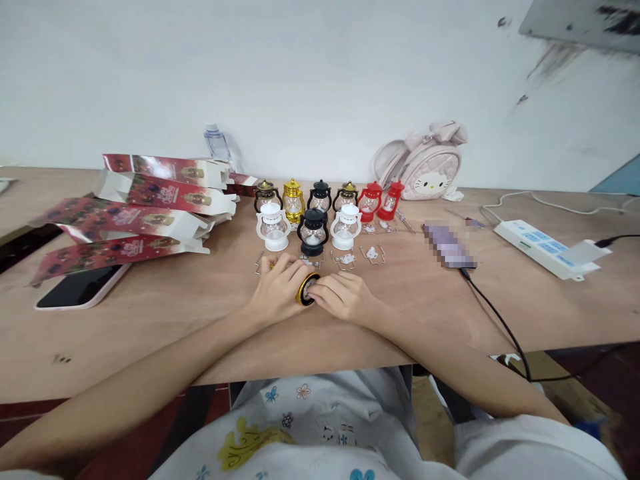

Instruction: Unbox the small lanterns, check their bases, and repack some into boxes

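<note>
My left hand [281,288] is wrapped round a small gold lantern [303,293], which lies on its side with its dark round base turned toward my right. The fingertips of my right hand [345,297] are bent against that base; whether they pinch some small part there is hidden. Just beyond my hands stand a white lantern [273,230], a black lantern [313,233] and a second white lantern [346,229]. Behind these is a row of bronze, gold, black and red lanterns [371,202]. Thin wire handles [373,254] with small clear bags lie in front of the lanterns.
Red printed cartons [150,217] are piled at the left, over a phone [83,287]. A clear bottle [217,143] and a pink bag [430,167] stand by the wall. At the right lie a cabled phone [450,247], a power strip [540,248] and a screwdriver [406,221].
</note>
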The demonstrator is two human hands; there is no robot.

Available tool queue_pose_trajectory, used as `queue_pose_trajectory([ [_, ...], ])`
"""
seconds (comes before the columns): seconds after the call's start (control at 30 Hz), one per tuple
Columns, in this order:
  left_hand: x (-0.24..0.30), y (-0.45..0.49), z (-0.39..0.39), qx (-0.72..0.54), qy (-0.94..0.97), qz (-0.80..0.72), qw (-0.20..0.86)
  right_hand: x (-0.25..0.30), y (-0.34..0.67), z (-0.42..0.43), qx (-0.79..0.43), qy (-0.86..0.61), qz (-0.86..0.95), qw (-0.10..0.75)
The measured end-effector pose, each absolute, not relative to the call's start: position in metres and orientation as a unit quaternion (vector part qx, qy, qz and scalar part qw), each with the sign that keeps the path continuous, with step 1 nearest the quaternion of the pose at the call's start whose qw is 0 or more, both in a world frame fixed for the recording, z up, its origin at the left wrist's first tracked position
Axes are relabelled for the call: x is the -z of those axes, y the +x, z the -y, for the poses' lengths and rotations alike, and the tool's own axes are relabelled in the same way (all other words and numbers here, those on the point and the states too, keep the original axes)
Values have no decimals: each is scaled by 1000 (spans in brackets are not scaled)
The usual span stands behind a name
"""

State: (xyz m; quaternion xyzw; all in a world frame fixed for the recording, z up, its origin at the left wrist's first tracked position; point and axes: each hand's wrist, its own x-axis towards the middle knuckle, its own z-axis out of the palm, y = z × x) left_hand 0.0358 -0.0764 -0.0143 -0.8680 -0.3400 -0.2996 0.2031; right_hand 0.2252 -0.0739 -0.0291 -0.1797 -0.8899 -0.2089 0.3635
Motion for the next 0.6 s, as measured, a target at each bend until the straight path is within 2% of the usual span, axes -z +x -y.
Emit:
queue_pose_trajectory([
  [0.23,13,37,76,302,-863,346,210,27,225,79,226,-180,894,341],
  [0.6,12,38,78,312,-863,337,211,26,220,76,279,-174,853,405],
])
